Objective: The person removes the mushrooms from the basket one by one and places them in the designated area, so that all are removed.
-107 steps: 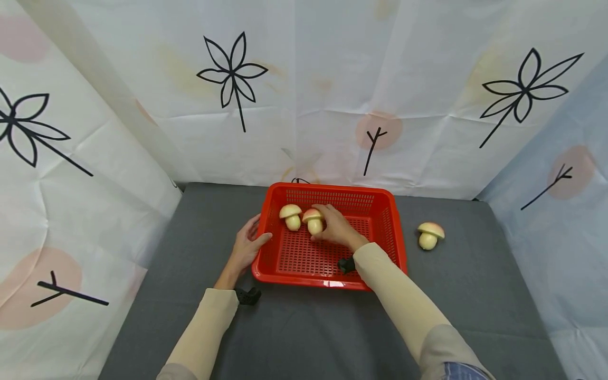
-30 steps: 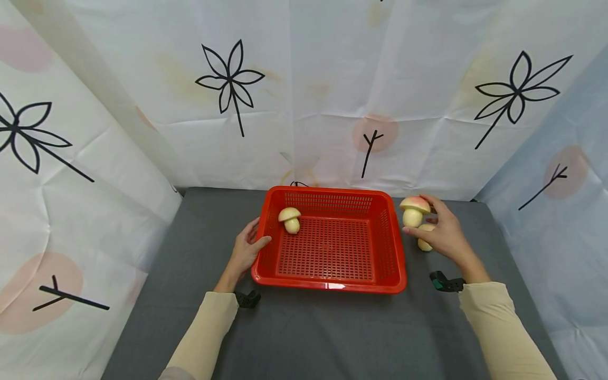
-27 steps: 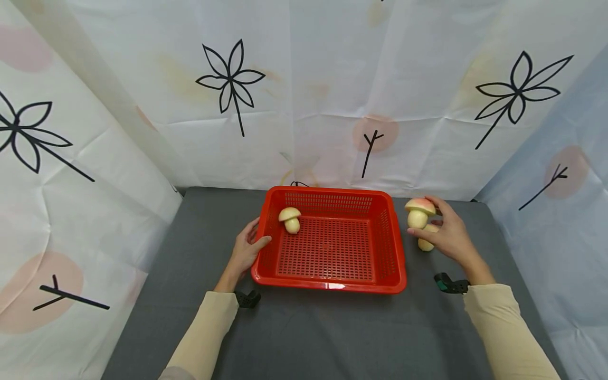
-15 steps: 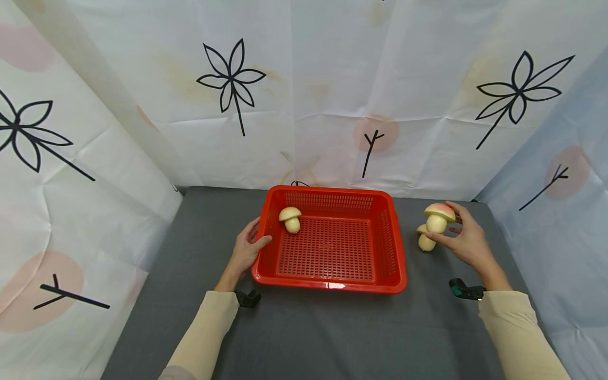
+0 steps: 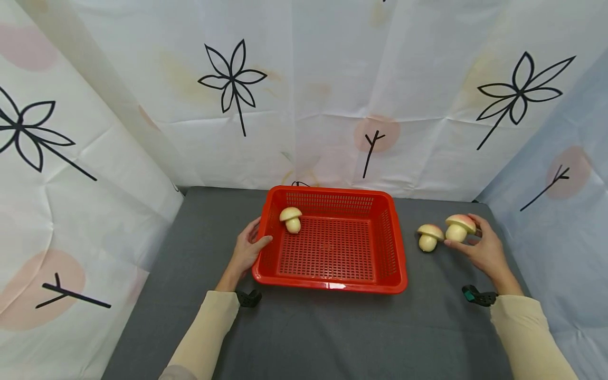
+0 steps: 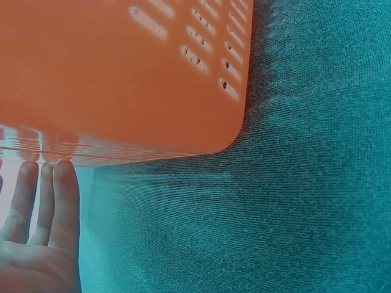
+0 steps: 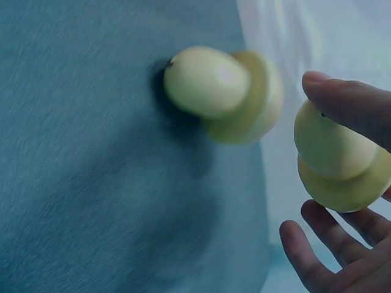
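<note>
My right hand (image 5: 485,248) holds a toy mushroom (image 5: 457,235) with a pink-tinged cap and pale yellow stem. In the right wrist view, thumb and fingers lie on opposite sides of this mushroom (image 7: 336,146). Just left of it, a second mushroom (image 5: 428,243) stands on the table, a small gap between them. My left hand (image 5: 245,250) grips the left rim of a red plastic basket (image 5: 328,286), thumb over the rim. Its fingertips touch the basket's outer wall (image 6: 122,91) in the left wrist view. Inside the basket, near its back left corner, is a third mushroom (image 5: 292,225).
A grey cloth covers the table (image 5: 313,338). White curtains (image 5: 328,63) with black flower drawings enclose the back and sides. A thin black cord (image 5: 299,183) shows behind the basket's back rim.
My right hand has lifted one mushroom out of the basket, carried it right past the standing mushroom, and lowered it towards the table on that one's right. My left hand has stayed on the basket.
</note>
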The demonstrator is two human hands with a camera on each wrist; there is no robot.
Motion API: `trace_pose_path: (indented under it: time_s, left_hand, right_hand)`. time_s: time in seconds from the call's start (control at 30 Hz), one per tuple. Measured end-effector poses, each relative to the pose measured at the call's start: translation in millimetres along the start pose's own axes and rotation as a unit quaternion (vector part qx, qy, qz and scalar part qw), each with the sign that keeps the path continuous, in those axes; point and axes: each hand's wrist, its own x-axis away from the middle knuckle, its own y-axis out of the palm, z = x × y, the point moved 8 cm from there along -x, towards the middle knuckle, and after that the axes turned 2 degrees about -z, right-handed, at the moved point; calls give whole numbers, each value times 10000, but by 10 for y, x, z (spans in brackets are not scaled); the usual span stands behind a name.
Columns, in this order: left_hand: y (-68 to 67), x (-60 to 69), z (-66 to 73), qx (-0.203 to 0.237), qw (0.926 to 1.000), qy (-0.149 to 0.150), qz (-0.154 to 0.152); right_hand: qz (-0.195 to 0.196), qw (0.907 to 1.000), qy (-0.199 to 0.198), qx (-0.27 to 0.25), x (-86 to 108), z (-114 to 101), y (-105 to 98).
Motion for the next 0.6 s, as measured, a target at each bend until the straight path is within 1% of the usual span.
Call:
trace_pose_path:
  time_s: [0.23, 0.33, 0.5, 0.6]
  left_hand:
    - [-2, -10, -17, -6, 10000, 5, 5]
    - [-3, -9, -17, 7, 10000, 3, -1]
    - [-2, -4, -18, 2, 10000, 9, -17]
    - [-2, -6, -20, 9, 10000, 24, -25]
  right_hand:
    - [-59, 9988, 473, 116, 34, 329, 62]
    - [-116, 9979, 605, 187, 47, 444, 112]
    - [-158, 9973, 694, 185, 63, 555, 215]
    - [-100, 9975, 686, 135, 68, 574, 249]
